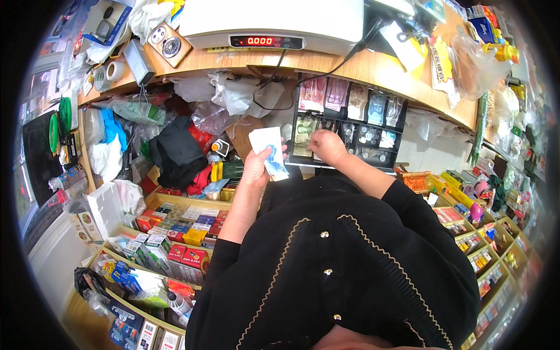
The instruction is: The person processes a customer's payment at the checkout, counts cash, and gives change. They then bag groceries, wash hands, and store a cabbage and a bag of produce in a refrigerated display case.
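My left hand [258, 168] holds a small stack of banknotes [272, 153], thumb on top; the upper face is pale with blue print. To its right an open black cash drawer [337, 117] juts out from under the counter. Over the drawer's front row is my right hand [328, 146], fingers curled down at the edge of a compartment of greenish banknotes [304, 129]. Whether those fingers grip a note is hidden. Pink banknotes [312, 94] and blue banknotes [377, 107] lie in the back row. Coins [368, 134] fill compartments at the front right.
Above the drawer runs a wooden counter [306, 65] bearing a white scale [271, 22] with a lit red display and a hanging black cable [345, 59]. Shelves of small boxes [188, 227] stand at the left, more compartments [481, 249] at the right. Plastic bags [245, 89] crowd under the counter.
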The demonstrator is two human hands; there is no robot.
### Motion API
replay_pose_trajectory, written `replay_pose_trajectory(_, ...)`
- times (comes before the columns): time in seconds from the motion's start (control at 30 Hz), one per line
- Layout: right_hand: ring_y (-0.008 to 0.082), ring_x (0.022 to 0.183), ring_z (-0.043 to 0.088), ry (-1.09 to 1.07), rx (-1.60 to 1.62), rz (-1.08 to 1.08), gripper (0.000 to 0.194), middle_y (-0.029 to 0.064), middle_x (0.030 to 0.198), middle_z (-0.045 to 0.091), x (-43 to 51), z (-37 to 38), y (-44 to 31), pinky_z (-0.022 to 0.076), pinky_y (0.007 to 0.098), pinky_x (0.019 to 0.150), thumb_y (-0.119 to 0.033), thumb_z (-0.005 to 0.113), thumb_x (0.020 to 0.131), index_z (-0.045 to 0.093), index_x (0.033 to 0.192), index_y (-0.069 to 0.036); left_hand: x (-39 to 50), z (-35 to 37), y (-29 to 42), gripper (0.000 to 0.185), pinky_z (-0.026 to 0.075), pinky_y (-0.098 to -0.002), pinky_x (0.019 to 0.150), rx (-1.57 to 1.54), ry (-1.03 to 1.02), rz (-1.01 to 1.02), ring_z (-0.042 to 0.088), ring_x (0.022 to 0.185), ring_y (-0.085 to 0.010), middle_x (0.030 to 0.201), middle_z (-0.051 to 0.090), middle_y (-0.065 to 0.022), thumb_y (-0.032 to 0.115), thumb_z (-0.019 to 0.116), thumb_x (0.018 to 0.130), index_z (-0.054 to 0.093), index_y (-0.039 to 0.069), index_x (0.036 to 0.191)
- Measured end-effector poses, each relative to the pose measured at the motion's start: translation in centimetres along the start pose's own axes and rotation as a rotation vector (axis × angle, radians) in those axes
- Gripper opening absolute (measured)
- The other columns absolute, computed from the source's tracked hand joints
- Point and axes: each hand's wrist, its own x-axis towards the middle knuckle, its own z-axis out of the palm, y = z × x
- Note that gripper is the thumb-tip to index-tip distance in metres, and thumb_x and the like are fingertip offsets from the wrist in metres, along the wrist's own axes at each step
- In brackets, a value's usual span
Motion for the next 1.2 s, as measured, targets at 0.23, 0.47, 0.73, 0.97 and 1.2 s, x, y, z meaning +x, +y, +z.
replay_pose_trajectory(0.23, 0.0299, 0.073, 0.064, 0.176, 0.531, 0.298, 0.021, 0.0131, 0.08, 0.067, -1.9, -2.1, -2.9, 0.0522, 0.0364, 0.068, -0.019, 0.078, 0.079, 0.068, 0.081, -0.002, 0.6, 1.1, -1.1, 0.043, 0.057, -0.0442, 0.089, 0.027, -0.029, -0.021, 0.066, 0.107, -0.0299, 0.122, 0.064, -0.0171, 0.01, 0.065, 0.092, 0.052, -0.002, 0.131)
replay_pose_trajectory(0.47, 0.0257, 0.081, 0.068, 0.083, 0.338, -0.503, 0.014, 0.0114, 0.097, 0.07, -2.7, -2.6, -7.2, 0.0557, 0.0346, 0.071, -0.013, 0.074, 0.084, 0.067, 0.091, -0.003, 0.6, 1.6, -1.9, 0.04, 0.056, -0.0405, 0.086, 0.03, 0.008, -0.05, 0.067, 0.1, -0.0262, 0.112, 0.066, -0.0144, 0.012, 0.068, 0.091, 0.055, 0.0, 0.127)
replay_pose_trajectory(0.73, 0.0326, 0.099, 0.064, 0.04, -0.261, -0.315, 0.018, 0.0111, 0.103, 0.068, -0.8, 0.0, -2.2, 0.0518, 0.0413, 0.089, -0.012, 0.067, 0.077, 0.068, 0.094, -0.004, 0.1, 0.2, -0.2, 0.045, 0.058, -0.0483, 0.09, 0.001, 0.02, -0.014, 0.066, 0.107, -0.0368, 0.117, 0.064, -0.0242, -0.003, 0.059, 0.085, 0.051, -0.007, 0.13)
replay_pose_trajectory(0.97, 0.0331, 0.087, 0.064, 0.144, -0.129, -0.143, 0.008, 0.0113, 0.087, 0.065, -0.7, -0.2, -2.3, 0.0543, 0.0414, 0.071, -0.011, 0.064, 0.08, 0.066, 0.083, -0.004, 0.3, 0.4, -0.2, 0.042, 0.057, -0.0484, 0.091, -0.019, 0.031, 0.029, 0.065, 0.109, -0.0355, 0.119, 0.064, -0.0228, 0.0, 0.059, 0.088, 0.052, -0.006, 0.129)
replay_pose_trajectory(1.2, 0.032, 0.091, 0.066, 0.124, 0.133, -0.385, 0.012, 0.0096, 0.103, 0.069, -2.7, -2.2, -7.2, 0.0552, 0.0402, 0.078, -0.006, 0.07, 0.077, 0.068, 0.089, -0.005, 0.2, 2.4, -1.9, 0.038, 0.053, -0.0426, 0.092, -0.009, 0.034, -0.042, 0.063, 0.109, -0.0248, 0.123, 0.063, -0.0104, 0.015, 0.064, 0.095, 0.053, 0.003, 0.13)
